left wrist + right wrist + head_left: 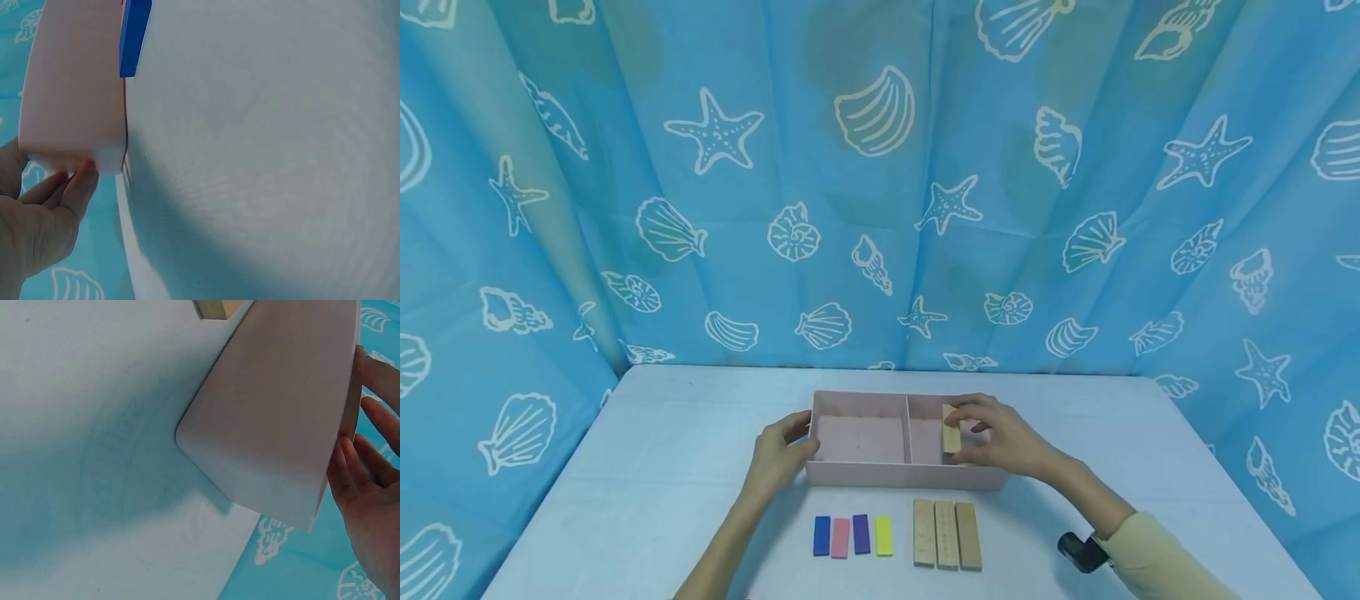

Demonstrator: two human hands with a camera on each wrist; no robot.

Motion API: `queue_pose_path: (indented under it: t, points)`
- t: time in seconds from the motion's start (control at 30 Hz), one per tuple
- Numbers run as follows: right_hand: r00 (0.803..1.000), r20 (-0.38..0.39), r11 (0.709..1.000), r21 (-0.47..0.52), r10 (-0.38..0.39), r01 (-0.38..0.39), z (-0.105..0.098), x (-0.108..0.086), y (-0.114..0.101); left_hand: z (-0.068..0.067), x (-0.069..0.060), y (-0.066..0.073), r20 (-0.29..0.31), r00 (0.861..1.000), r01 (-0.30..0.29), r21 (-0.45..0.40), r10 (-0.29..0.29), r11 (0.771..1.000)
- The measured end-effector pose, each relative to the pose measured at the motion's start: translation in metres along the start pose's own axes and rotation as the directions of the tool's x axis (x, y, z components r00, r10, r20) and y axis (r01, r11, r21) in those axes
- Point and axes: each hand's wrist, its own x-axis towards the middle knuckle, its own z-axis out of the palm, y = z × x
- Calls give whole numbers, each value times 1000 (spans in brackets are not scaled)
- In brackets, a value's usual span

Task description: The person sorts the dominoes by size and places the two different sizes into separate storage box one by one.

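Note:
A shallow pink box (895,476) with two compartments lies across the table. My left hand (777,457) holds its left end; in the left wrist view, fingertips (86,167) touch the outside of the end wall. Over the smaller right compartment, my right hand (1000,435) pinches a light wooden block (951,429) between thumb and fingers. Whether that block touches the compartment floor cannot be told. In the right wrist view the box wall hides most of the block, and the right hand (375,494) is beside the rim.
In front of the box lie four small tiles: blue (822,536), pink (840,538), purple (861,534) and yellow (883,536). To their right are three wooden blocks (947,535) side by side. A blue seashell-patterned curtain (880,208) surrounds the white table (700,417).

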Motion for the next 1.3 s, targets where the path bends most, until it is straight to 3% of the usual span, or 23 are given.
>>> queue_pose_path:
  t: [0.47,0.83,0.97,1.3]
  points:
    - [998,62,999,37,-33,31,15,27,3,0,1,0,-1,999,43,-4,-43,999]
    - [995,102,999,28,16,-19,35,40,2,-1,1,0,-4,999,42,3,-42,999]
    - [991,132,999,33,23,-27,39,44,1,-2,2,-1,-7,998,65,1,-65,998]
    - [990,139,1000,-18,15,-13,42,44,1,2,2,-2,-3,998,58,7,-58,998]
